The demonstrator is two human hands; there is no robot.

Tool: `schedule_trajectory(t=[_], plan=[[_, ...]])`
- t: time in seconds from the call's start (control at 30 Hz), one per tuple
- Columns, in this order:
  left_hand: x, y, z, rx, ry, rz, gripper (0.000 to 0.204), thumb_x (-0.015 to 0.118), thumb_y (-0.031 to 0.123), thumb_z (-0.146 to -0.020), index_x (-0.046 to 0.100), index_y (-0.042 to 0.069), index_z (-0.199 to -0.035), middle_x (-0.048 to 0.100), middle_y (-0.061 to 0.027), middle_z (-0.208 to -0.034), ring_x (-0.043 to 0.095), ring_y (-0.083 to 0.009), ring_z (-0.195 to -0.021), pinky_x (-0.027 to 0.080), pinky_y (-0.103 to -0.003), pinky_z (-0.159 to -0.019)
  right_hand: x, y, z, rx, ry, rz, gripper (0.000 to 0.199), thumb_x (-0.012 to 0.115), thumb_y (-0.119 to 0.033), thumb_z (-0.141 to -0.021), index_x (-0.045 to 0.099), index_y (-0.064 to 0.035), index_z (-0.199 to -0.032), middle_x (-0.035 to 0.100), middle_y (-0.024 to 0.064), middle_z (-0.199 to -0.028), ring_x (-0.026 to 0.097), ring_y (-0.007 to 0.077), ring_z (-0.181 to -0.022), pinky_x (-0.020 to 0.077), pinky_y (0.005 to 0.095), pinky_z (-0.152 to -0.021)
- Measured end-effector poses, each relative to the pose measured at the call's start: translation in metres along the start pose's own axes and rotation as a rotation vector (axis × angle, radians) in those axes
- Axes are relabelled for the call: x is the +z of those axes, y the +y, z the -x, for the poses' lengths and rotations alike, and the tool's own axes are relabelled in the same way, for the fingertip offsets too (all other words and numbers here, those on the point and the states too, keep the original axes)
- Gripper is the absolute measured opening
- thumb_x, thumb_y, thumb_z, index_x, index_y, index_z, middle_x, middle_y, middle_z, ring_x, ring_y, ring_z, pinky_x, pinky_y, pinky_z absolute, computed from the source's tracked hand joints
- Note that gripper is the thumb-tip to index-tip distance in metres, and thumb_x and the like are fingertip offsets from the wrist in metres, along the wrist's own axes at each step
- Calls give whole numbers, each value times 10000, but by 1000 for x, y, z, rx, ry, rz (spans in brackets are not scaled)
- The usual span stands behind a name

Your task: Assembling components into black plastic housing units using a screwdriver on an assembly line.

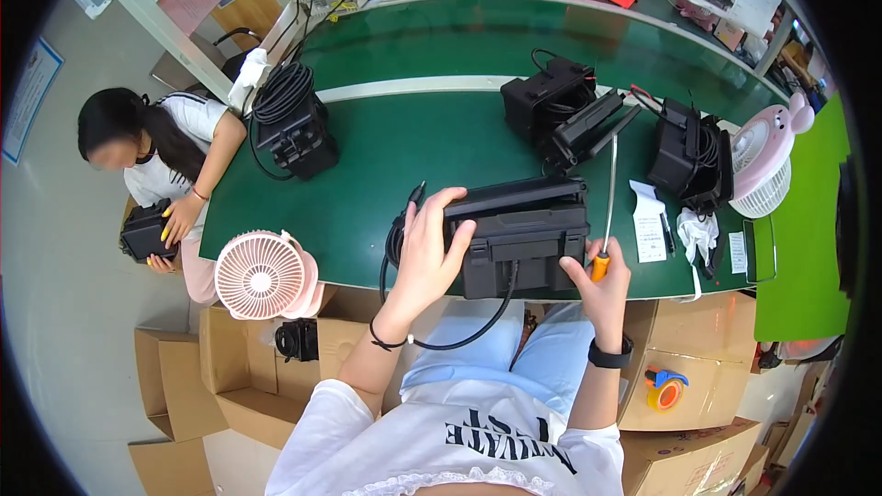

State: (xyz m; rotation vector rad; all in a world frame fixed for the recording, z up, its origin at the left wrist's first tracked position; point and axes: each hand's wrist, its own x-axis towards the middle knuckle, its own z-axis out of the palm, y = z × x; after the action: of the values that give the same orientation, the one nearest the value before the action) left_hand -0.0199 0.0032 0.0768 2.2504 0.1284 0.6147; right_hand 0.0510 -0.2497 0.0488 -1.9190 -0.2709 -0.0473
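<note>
A black plastic case [528, 231] with front latches rests at the near edge of the green table in front of me, its lid [514, 193] slightly raised. My left hand [424, 253] grips the case's left end, thumb on the front and fingers by the lid. A black cable [478, 338] hangs in a loop from the case's front, and coiled cable lies behind my left hand. In my right hand [604, 292] is a screwdriver [600, 267] with an orange handle, its long shaft pointing away from me. The right thumb touches the case's right side.
More black cases stand at the back left [299, 142], back middle [551, 96] and right [680, 156]. Pink fans sit at the left [262, 276] and right [763, 156]. A paper slip [648, 225] lies right of the screwdriver. Cardboard boxes [689, 358] stand below. Another person [175, 147] holds a case at left.
</note>
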Motion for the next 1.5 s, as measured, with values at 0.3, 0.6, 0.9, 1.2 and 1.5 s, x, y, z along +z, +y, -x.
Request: schedule_trajectory(t=[0.3, 0.6, 0.9, 1.2, 1.5], plan=[[15, 47, -29, 462, -190, -514, 960, 758, 575, -695, 416, 86, -1448, 461, -135, -1391, 436, -307, -1307, 146, -664, -1138, 10, 6, 4, 0, 29, -86, 462, 873, -135, -742, 430, -52, -844, 681, 62, -922, 376, 21, -574, 367, 198, -510], [16, 44, -30, 566, -83, -484, 820, 788, 427, -695, 516, 114, -1402, 535, -110, -1281, 569, -292, -1074, 432, -419, -939, 11, -2, 4, -115, 18, -172, 425, 839, -102, -786, 422, -41, -842, 632, 69, -793, 510, 38, -644, 427, 215, -575], [9, 1, -61, 290, 120, -685, 844, 768, 441, -722, 477, 93, -1434, 517, -147, -1269, 545, -310, -1075, 423, -438, -956, 18, -14, 21, -109, -47, -105, 176, 483, -115, -1002, 500, -15, -1145, 728, 123, -1027, 639, 177, -718, 490, 286, -667], [16, -25, -81, 161, 45, -672, 738, 687, 491, -821, 511, 72, -1403, 537, -181, -1359, 541, -353, -1202, 370, -472, -1054, 18, -17, 56, 24, -223, 70, 312, 478, -58, -976, 519, -14, -1282, 718, 140, -1047, 666, 241, -739, 518, 332, -691], [15, -31, -75, 45, 456, -621, 254, 548, 246, -966, 707, 131, -1128, 699, -43, -1147, 618, -225, -1077, 333, -412, -1071, 14, -44, 52, -293, -314, 242, 533, 579, 46, -858, 482, -13, -1379, 639, 204, -1192, 633, 362, -924, 517, 417, -831]])
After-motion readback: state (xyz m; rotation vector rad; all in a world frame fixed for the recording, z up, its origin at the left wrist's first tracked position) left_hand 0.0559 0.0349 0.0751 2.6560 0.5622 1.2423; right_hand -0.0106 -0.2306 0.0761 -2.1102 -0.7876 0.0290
